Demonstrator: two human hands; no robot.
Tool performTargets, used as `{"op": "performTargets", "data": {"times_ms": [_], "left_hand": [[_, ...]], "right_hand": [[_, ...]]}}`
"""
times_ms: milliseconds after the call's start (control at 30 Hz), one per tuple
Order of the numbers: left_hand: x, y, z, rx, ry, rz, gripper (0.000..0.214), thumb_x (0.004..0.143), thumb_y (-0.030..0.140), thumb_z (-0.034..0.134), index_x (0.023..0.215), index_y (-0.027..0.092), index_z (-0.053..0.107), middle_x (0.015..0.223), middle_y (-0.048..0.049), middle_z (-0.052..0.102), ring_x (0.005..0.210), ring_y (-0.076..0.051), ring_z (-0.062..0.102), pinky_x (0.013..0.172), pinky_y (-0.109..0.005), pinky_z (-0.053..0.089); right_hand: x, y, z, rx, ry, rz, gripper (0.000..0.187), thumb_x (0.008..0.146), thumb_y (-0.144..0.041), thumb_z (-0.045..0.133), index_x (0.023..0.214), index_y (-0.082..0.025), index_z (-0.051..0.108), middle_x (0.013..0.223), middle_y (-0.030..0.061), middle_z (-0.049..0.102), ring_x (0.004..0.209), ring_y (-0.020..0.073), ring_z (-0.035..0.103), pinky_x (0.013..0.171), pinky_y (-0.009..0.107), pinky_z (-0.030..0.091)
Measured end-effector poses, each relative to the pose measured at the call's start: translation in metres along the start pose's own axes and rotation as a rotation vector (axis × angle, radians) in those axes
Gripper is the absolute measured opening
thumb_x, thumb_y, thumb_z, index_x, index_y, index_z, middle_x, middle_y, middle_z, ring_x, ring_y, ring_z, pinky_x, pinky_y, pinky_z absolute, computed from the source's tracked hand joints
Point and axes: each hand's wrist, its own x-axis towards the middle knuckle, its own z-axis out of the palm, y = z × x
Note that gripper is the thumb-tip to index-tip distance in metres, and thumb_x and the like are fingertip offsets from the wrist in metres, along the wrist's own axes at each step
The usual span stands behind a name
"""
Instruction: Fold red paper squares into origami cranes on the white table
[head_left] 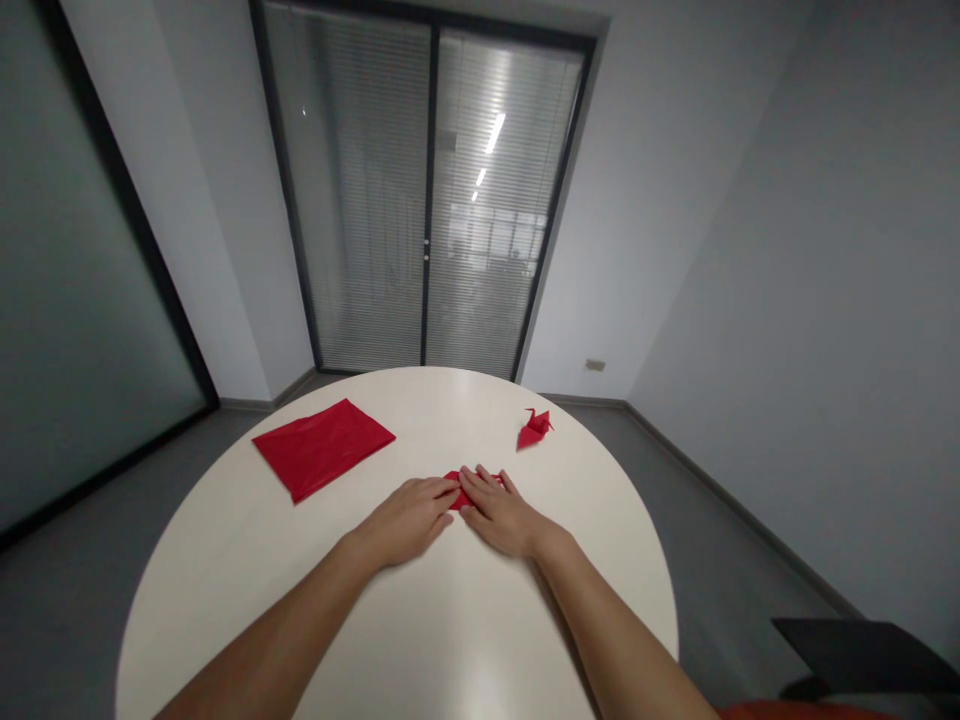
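Note:
A small piece of folded red paper [453, 477] lies on the table in front of me, mostly covered by my hands. My right hand [501, 512] rests flat across it, its fingers stretched out and slightly spread, pressing the paper down. From the left side, my left hand [412, 518] touches the paper's edge with its extended fingertips, the thumb held apart below. To the right and farther back stands a red origami crane [535, 428], apart from both hands. How the paper under my palm is folded is hidden.
The round white table [450, 620] bears a flat stack or sheet of red paper [322, 448] at the back left. Beyond its far edge is a glass door with blinds [427, 200]. A dark chair part [870, 655] shows at the lower right.

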Motion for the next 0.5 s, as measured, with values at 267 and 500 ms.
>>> {"op": "performTargets", "data": {"times_ms": [267,500], "left_hand": [[-0.005,0.000,0.008,0.005,-0.187,-0.172,0.067,0.105,0.050,0.027,0.159,0.010,0.026,0.166,-0.0168,0.018,0.156,-0.031,0.015,0.124,-0.054,0.016],[-0.003,-0.002,0.008,0.035,-0.085,-0.216,0.071,0.105,0.052,0.027,0.159,0.006,0.025,0.166,-0.0202,0.017,0.156,-0.030,0.015,0.125,-0.050,0.016]], "right_hand": [[0.000,-0.011,-0.003,-0.046,-0.019,0.106,0.076,0.102,-0.060,0.029,0.163,-0.018,0.011,0.169,0.0080,0.008,0.157,0.0308,0.001,0.125,0.056,-0.001],[0.000,-0.020,-0.002,-0.082,0.042,0.121,0.078,0.101,-0.060,0.031,0.163,-0.013,0.016,0.169,0.0104,0.013,0.157,0.0338,0.005,0.125,0.056,0.001]]}}
